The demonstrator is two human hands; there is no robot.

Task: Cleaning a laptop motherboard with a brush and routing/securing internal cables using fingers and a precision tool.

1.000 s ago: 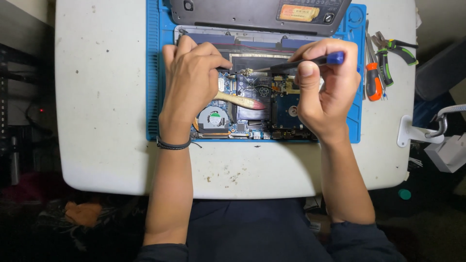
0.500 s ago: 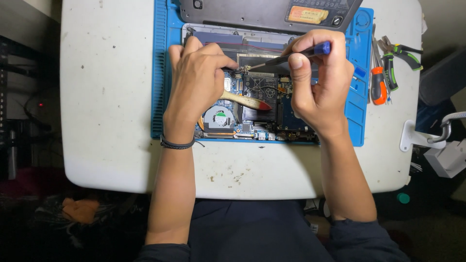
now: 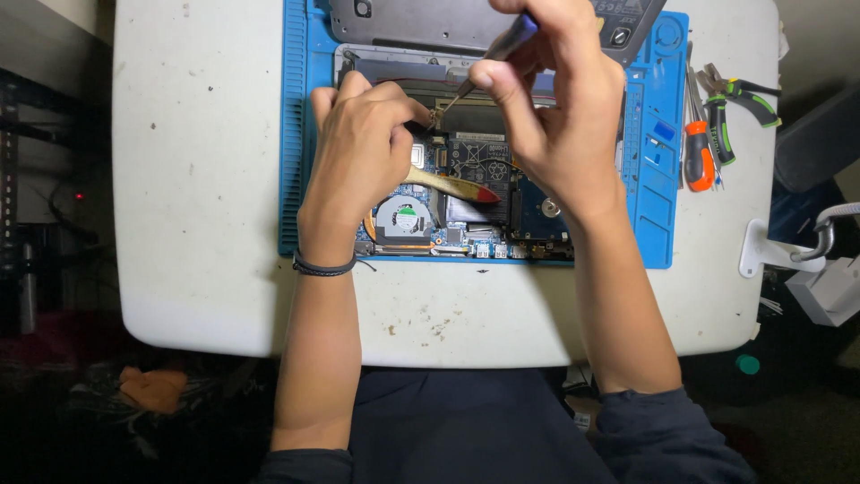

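Screwdriver [image 3: 488, 63] work held us at that moment, and we took the scene from our side outward. Nearest us lay the white table [image 3: 197, 224] with its scuffed edge, then the blue mat [image 3: 294, 134], and on it the opened laptop [image 3: 466, 206], its round fan [image 3: 401, 220] and copper heat pipe [image 3: 452, 185] bare. Our left hand [image 3: 358, 157] was curled on the board, fingertips pinched at a small part near the driver's tip; what exactly they gripped we could not tell. Our right hand [image 3: 560, 116] was clenched round the dark blue handle, high over the far edge of the board, with the thin shaft slanting down to a screw spot beside the left fingers. We judged the driver light and stiff, best held at its handle, and the board under it fragile and easily scratched. Farther right, well apart on the table, lay an orange-handled tool [image 3: 699, 154] and green pliers [image 3: 739, 99].
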